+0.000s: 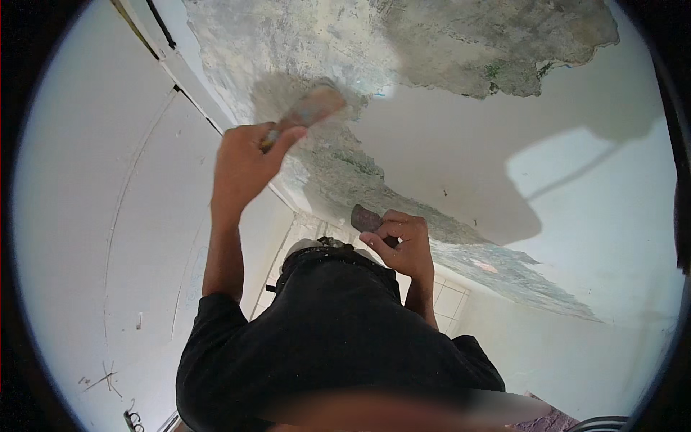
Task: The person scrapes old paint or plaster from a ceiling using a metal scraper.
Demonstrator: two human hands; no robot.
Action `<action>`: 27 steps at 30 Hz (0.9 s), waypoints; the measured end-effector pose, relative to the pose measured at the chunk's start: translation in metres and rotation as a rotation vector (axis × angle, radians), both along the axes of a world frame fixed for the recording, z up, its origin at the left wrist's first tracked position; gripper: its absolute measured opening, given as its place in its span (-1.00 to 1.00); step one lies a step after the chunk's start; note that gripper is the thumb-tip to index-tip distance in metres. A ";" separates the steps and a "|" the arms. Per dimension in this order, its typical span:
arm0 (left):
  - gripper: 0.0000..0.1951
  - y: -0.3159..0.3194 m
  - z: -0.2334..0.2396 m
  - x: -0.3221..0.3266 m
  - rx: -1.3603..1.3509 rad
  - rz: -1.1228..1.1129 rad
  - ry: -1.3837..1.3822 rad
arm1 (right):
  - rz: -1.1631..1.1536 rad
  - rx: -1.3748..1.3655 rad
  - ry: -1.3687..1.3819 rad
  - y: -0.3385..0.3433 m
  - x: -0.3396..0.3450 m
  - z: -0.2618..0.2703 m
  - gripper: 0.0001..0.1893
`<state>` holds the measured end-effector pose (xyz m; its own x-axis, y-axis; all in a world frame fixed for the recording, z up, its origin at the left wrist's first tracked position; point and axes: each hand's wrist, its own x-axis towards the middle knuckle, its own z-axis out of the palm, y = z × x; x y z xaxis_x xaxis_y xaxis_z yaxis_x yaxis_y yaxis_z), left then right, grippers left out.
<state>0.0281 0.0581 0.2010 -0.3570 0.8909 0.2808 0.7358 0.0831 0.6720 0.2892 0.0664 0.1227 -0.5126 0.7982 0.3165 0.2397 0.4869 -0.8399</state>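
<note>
In my left hand (245, 162) is the handle of a blurred flat-bladed tool (313, 108), perhaps a scraper; its blade is over bare, grey plaster (302, 48) on the wall, and contact cannot be told. My right hand (405, 240) grips a small dark object (366, 218) with a rounded end, held lower down near the wall; its kind is unclear. White paint (442, 135) with a ragged edge borders the stripped plaster. A narrow bare strip slants down to the right behind my right hand.
A white wall or panel (156, 216) with cracks and scratches stands at the left, beside a corner trim (194, 92). Pale floor tiles (448, 301) show below. Dark coiled cable or hose (599, 424) lies at the lower right edge. Shadows fall on the painted wall.
</note>
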 end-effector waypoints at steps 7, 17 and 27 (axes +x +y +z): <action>-0.69 0.000 0.003 0.002 0.023 -0.051 0.076 | 0.003 0.024 -0.046 0.004 0.002 0.002 -0.79; -0.52 0.000 -0.010 -0.004 -0.105 0.025 -0.042 | 0.021 -0.028 -0.050 0.008 0.003 -0.002 -0.76; -0.68 0.000 0.003 -0.002 -0.067 0.000 -0.160 | -0.091 -0.011 -0.117 0.007 0.022 -0.009 -0.74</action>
<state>0.0262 0.0582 0.2040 -0.3922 0.9058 0.1600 0.6199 0.1318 0.7736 0.3112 0.0735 0.1141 -0.4712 0.8461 0.2493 0.3790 0.4494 -0.8090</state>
